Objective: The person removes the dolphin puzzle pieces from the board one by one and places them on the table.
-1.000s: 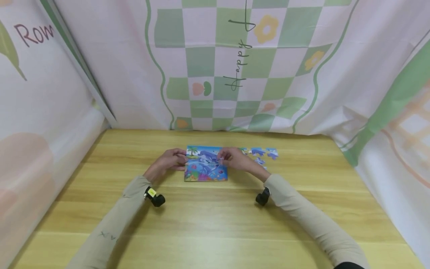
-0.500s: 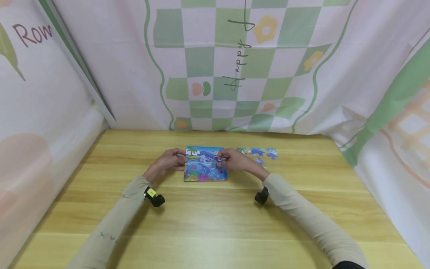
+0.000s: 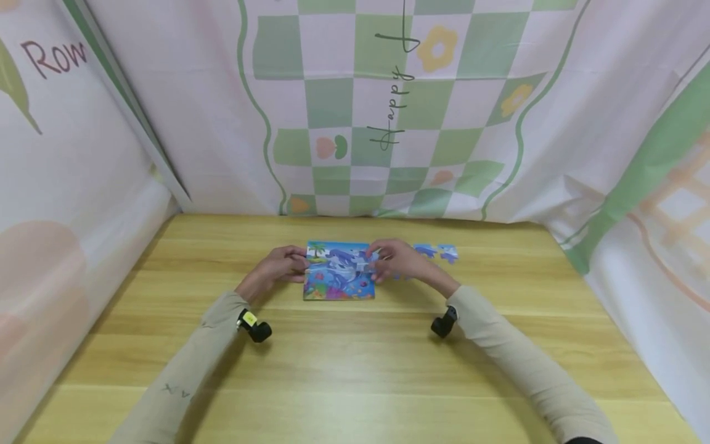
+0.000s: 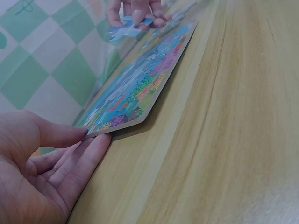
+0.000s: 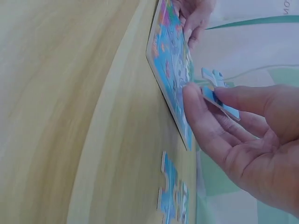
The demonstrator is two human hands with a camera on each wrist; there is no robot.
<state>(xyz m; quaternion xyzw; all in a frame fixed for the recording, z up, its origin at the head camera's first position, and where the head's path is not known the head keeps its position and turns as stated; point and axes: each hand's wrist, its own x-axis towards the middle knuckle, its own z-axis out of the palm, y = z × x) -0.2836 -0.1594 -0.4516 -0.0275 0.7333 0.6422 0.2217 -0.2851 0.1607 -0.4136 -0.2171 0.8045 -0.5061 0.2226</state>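
Note:
A jigsaw puzzle board (image 3: 338, 288) with a dolphin and sea picture lies near the middle of the table's far half. My left hand (image 3: 280, 264) holds its left edge; in the left wrist view the thumb (image 4: 67, 135) is on top and the fingers are underneath. Over the board's right side my right hand (image 3: 403, 260) pinches a blue and white puzzle piece (image 5: 223, 101) between thumb and fingers. The left wrist view shows this piece raised above the board. Parts of the board's right edge are hidden behind the right hand in the head view.
Several loose puzzle pieces (image 3: 447, 253) lie on the wooden table (image 3: 355, 370) right of the board, partly covered by the right hand. A patterned cloth (image 3: 388, 111) hangs at the table's far edge, and more cloth hangs on both sides.
My right hand has shifted slightly right and lifted from the board, with a puzzle piece now showing in its fingers. The left hand and the board have stayed nearly in place.

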